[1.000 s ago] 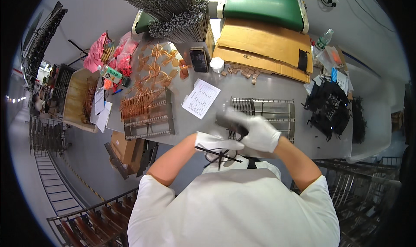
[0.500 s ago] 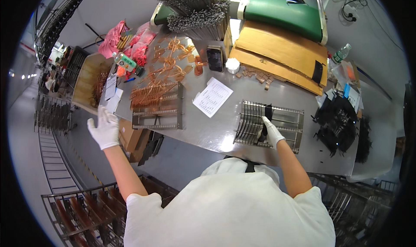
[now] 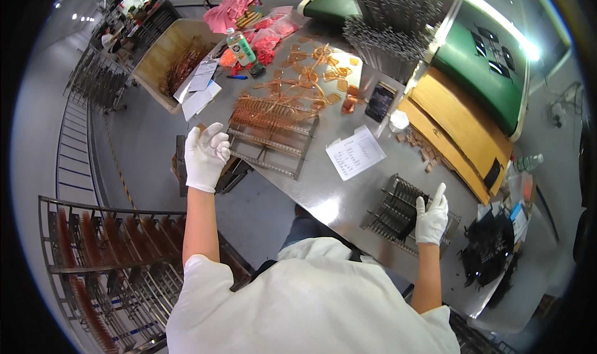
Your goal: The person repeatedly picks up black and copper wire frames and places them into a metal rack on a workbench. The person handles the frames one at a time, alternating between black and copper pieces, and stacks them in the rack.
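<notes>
My left hand point(image 3: 208, 159), in a white glove, is raised off the table's left front edge. Its fingers are loosely bent and apart, with nothing visible in them. Closest to it stands a metal slotted rack point(image 3: 297, 158) carrying a row of thin copper-coloured pieces point(image 3: 267, 113). On the right, my other gloved hand, my right hand point(image 3: 431, 220), hovers over a second slotted rack point(image 3: 387, 220), thumb and forefinger spread. Thin black pieces point(image 3: 407, 195) stand in that rack beside the hand; whether the glove touches them I cannot tell.
Loose copper-coloured pieces point(image 3: 309, 75) lie behind the left rack. A printed sheet point(image 3: 356, 153), a phone point(image 3: 380, 101) and cardboard point(image 3: 460, 127) occupy the table. Black parts point(image 3: 488, 245) are heaped at right. A bin point(image 3: 155, 62) and a loaded rack cart point(image 3: 106, 270) stand left.
The view has turned toward the left. My left hand's fingers have bent from stretched out. My right hand has lifted off the black pieces, its thumb and forefinger now apart.
</notes>
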A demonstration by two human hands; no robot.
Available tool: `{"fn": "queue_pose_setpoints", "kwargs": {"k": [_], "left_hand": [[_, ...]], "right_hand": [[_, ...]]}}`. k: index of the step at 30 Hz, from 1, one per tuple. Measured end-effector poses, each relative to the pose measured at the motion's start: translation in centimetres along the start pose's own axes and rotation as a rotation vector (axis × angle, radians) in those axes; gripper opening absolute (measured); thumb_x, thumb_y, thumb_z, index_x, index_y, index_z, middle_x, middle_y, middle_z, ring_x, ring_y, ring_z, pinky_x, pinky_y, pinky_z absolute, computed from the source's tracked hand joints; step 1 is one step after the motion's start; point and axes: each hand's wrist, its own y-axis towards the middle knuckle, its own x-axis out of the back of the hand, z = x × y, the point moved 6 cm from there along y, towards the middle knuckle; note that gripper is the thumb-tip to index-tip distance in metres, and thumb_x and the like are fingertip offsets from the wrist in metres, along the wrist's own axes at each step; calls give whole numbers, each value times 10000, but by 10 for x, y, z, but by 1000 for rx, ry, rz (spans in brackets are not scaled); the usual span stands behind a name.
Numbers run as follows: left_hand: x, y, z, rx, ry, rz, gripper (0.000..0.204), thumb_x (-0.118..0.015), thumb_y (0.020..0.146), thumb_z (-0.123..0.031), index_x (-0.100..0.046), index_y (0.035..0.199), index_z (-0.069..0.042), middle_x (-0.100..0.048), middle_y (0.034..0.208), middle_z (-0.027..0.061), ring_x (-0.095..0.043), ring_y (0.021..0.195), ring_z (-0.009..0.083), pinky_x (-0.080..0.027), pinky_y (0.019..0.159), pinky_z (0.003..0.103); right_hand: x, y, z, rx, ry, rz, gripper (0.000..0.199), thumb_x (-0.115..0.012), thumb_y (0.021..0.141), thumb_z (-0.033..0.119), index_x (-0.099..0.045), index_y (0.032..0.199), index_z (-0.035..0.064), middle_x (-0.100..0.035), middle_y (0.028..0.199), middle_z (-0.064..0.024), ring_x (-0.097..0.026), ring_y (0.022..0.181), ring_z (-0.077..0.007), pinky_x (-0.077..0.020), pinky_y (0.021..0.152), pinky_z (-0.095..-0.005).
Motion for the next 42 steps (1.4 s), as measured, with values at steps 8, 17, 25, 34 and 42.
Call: {"fn": "queue_pose_setpoints", "kwargs": {"k": [8, 17, 25, 34, 42], "left_hand": [[83, 82, -67, -2, 89, -156, 512, -549, 1029, -459, -666, 1169, 19, -682, 878, 109, -629, 729, 190, -545, 644, 274], [163, 179, -135, 14, 94, -132, 477, -534, 1068, -417, -617, 1259, 12, -654, 932, 123, -585, 756, 169, -509, 669, 258], [145, 224, -134, 133, 111, -90, 440, -539, 1065, -382, -604, 1285, -7, -617, 955, 106, -521, 730, 158, -487, 671, 257], [160, 246, -143, 162, 190, 33, 458, -508, 1074, -440, -613, 1276, -43, -681, 965, 100, -614, 794, 166, -535, 702, 273], [172, 243, -91, 174, 631, -21, 352, -511, 1093, -329, -655, 1194, -25, -701, 950, 63, -648, 784, 119, -530, 722, 253]], "right_hand": [[-2, 14, 45, 9, -130, -388, 684, -615, 1010, 285, -367, 1579, -2, -389, 1613, -239, -341, 1498, -412, -257, 1247, -479], [-77, -20, -64, -915, 455, -10, 820, -408, 1055, 646, -559, 1420, -73, -585, 1472, -212, -529, 1373, -305, -388, 1136, -389], [-86, -29, -78, -894, 594, 2, 883, -393, 1028, 721, -553, 1434, -47, -666, 1326, -135, -574, 1186, -220, -431, 1047, -367], [-100, -3, -125, -856, 78, 191, 769, -381, 1051, 643, -629, 1339, -26, -675, 1293, -270, -620, 1238, -404, -458, 1052, -457], [-57, 119, 378, 248, 473, 103, 250, -637, 935, 136, -748, 1150, 70, -747, 1103, -152, -693, 1040, -334, -537, 943, -383]]}}
